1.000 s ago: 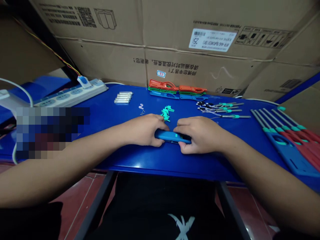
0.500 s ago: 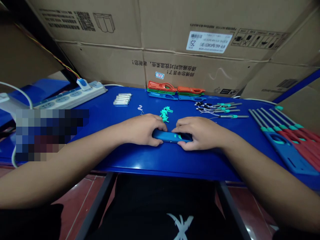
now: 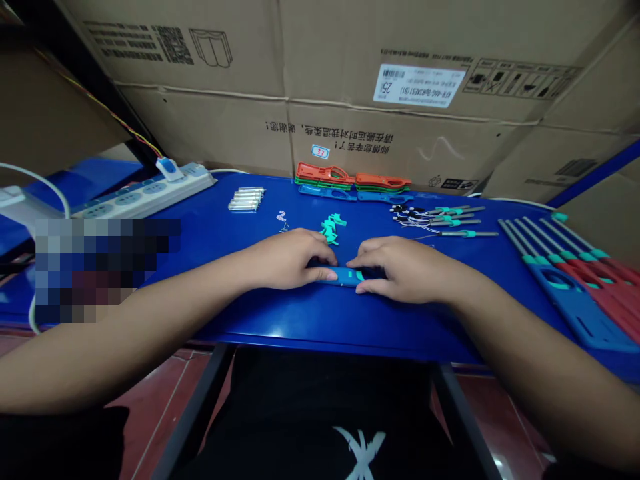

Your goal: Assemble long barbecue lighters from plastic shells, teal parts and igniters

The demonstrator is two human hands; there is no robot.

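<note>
- Blue workbench (image 3: 280, 320), cardboard cartons (image 3: 330, 87) behind — head view
- Left hand (image 3: 287, 260) and right hand (image 3: 405, 270) lie with fingers curled closely over a blue plastic casing (image 3: 340, 276), flat on the bench between them
- Slackened fingers could let it skid into the teal plastic clips (image 3: 329, 230) just beyond

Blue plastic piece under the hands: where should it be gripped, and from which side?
Grip the blue plastic piece by its long edges, probably from above: it lies flat and narrow on the blue table, and the left hand and right hand sit over its two ends.
</note>
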